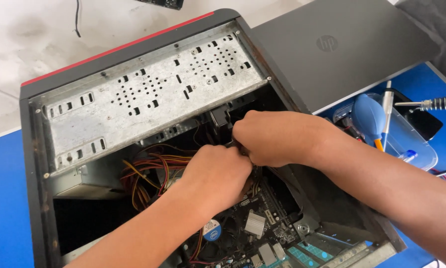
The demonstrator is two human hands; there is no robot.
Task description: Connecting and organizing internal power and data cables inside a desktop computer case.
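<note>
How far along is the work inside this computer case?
Done: the computer case lies open, its grey side panel set aside. In hand: the left hand and right hand meet at something hidden beside the drive cage. Left: the wires hang loose; the case is unclosed.

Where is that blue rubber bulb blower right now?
In the head view, the blue bulb blower lies at the right, in a clear plastic tray beside the open computer case.

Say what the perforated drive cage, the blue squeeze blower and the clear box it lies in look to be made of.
Perforated grey drive cage: bare sheet metal, dull, speckled, punched holes. Blue bulb-shaped squeeze blower: probably soft rubber, matte. Clear rectangular box: likely thin see-through plastic, glossy.
</note>
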